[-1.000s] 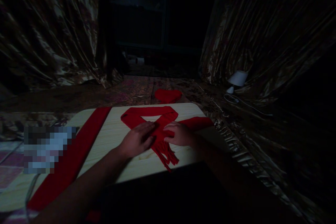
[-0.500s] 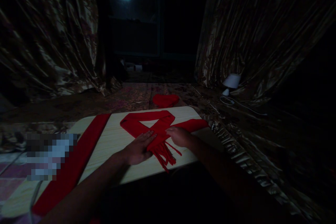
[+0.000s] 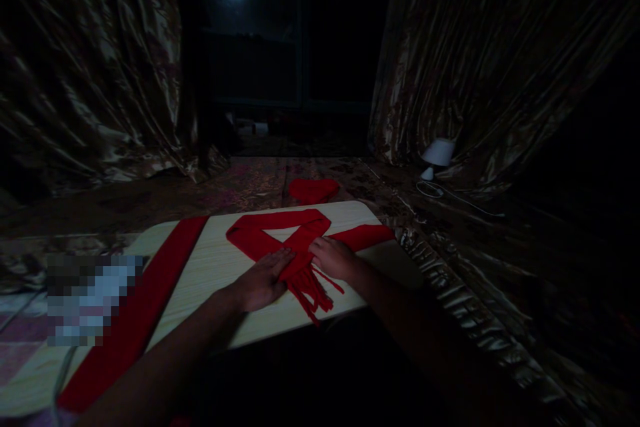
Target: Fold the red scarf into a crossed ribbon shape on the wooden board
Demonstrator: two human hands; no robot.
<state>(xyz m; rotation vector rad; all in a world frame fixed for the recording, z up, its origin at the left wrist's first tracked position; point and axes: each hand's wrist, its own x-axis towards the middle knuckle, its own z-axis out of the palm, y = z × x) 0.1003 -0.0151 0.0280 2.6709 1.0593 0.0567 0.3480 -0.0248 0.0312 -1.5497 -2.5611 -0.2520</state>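
Both hands have slid a little up the table since a moment ago, and the red scarf [image 3: 280, 233] looks a bit flatter. The left hand [image 3: 263, 277] lies flat with fingers spread open, pressing on the scarf where its two ends cross. The right hand [image 3: 333, 259] rests on the same spot, fingers loosely curled, not pinching. The scarf lies looped on the wooden table [image 3: 220, 267], fringe [image 3: 315, 290] toward the near edge. A long red strip [image 3: 150, 293] lies to the left. A small red cloth [image 3: 314, 189] sits behind the table, and a white lamp [image 3: 437, 157] stands far right.
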